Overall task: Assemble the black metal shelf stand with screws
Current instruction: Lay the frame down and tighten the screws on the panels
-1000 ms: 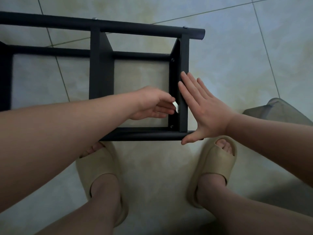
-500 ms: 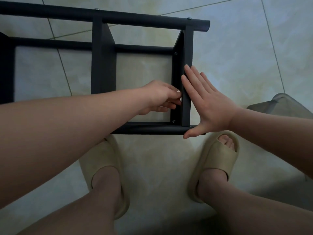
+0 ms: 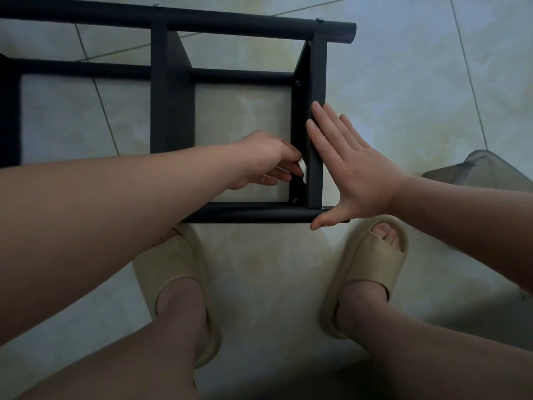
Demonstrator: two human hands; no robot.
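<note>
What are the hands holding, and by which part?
Left hand pinches a small white piece by one end, beside the black end bar. Right hand holds nothing, pressing flat.

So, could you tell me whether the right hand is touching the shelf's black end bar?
Touching. The head view shows the right hand lying flat with its fingers overlapping the black end bar, no gap.

The black metal shelf stand (image 3: 170,96), built from round tubes and flat crossbars, lies on its side on the pale tiled floor (image 3: 403,82). Small screws (image 3: 298,83) sit at its joints.
</note>
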